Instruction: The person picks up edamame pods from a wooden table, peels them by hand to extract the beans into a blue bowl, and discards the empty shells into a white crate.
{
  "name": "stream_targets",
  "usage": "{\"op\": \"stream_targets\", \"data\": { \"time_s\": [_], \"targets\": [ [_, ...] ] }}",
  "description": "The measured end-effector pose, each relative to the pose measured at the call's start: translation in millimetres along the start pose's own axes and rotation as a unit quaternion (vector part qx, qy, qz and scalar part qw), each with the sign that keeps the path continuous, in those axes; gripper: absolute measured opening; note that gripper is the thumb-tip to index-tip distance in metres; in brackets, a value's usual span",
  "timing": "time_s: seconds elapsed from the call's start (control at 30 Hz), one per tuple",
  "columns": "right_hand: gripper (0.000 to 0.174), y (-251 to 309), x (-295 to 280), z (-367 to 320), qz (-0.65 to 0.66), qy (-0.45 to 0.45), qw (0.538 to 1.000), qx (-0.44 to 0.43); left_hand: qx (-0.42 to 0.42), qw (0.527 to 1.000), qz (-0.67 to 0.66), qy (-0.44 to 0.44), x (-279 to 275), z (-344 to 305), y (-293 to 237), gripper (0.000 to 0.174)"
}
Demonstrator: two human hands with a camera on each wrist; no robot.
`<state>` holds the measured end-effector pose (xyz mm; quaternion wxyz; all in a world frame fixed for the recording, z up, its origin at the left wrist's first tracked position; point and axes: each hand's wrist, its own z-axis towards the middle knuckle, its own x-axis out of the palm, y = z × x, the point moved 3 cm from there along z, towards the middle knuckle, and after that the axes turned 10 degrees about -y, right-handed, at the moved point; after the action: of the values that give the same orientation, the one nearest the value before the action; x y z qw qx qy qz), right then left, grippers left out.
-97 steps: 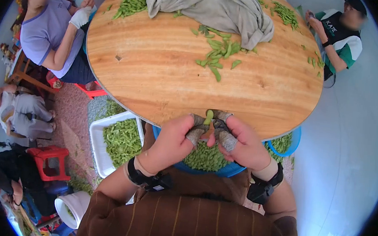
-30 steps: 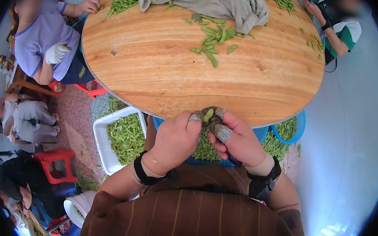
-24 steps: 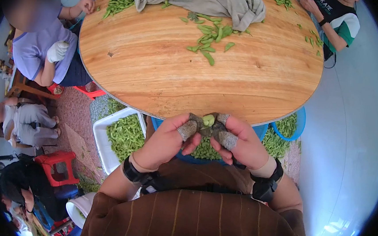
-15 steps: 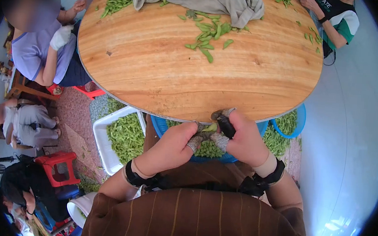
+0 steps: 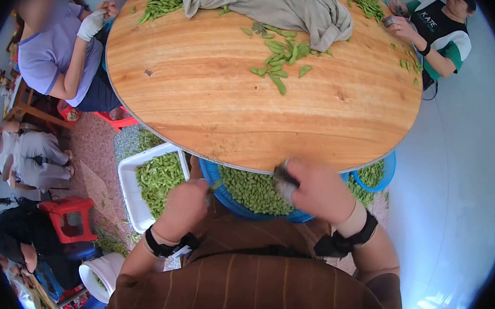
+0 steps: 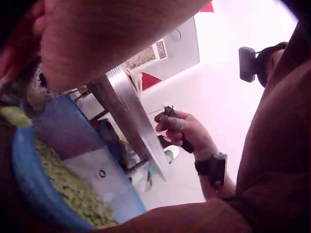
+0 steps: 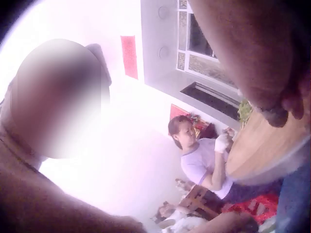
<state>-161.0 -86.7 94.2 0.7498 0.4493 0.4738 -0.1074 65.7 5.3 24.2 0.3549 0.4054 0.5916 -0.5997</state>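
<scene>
My left hand (image 5: 182,207) is at the near side of the table, left of the blue basin (image 5: 216,191). Its fingertips pinch a green soybean pod (image 5: 216,184); the pod (image 6: 15,116) also shows at the left of the left wrist view. Over the basin's right part is my right hand (image 5: 320,190), blurred, its fingers curled round a small black object (image 6: 187,144) of which little shows. Grey wrapping covers some fingers (image 6: 174,123). Shelled green beans (image 5: 256,191) fill the basin.
A round wooden table (image 5: 233,113) stands ahead, bearing loose pods (image 5: 281,58) and a grey cloth (image 5: 265,5). A white tub (image 5: 133,203) with pods is at left, a blue basket (image 5: 390,171) at right. People sit on both sides; a red stool (image 5: 68,219) stands at lower left.
My hands were together over the basin with the pod between them. Now they are apart: the left has moved left and nearer my body with the pod, the right stays over the basin.
</scene>
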Motion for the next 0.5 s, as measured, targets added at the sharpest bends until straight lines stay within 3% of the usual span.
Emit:
{"op": "stream_targets", "data": {
  "time_s": [0.03,0.07,0.13,0.17,0.23,0.37,0.5],
  "targets": [
    [0.021,-2,-7,15,-0.034,-0.015,0.999,0.027,-0.072,0.994,0.077,-0.013,1,-6,15,0.016],
    [0.022,-5,-14,32,-0.068,-0.029,0.996,0.053,-0.073,0.994,0.076,-0.014,3,-11,24,0.016],
    [0.019,-19,-19,64,-0.081,-0.138,0.987,0.022,-0.111,0.977,0.158,-0.091,-1,-18,41,0.016],
    [0.019,-28,-15,80,-0.081,-0.139,0.987,0.021,-0.116,0.975,0.169,-0.090,-5,-18,44,0.017],
    [0.021,-43,-10,104,-0.127,-0.229,0.965,0.006,-0.088,0.982,0.118,-0.118,-15,-15,38,0.017],
    [0.019,-50,-1,115,-0.171,-0.199,0.965,0.028,0.019,0.985,-0.054,-0.164,-44,3,-4,0.017],
    [0.018,-33,-7,79,-0.044,-0.115,0.991,0.055,0.066,0.949,-0.188,-0.243,-50,29,-46,0.020]
  ]
}}
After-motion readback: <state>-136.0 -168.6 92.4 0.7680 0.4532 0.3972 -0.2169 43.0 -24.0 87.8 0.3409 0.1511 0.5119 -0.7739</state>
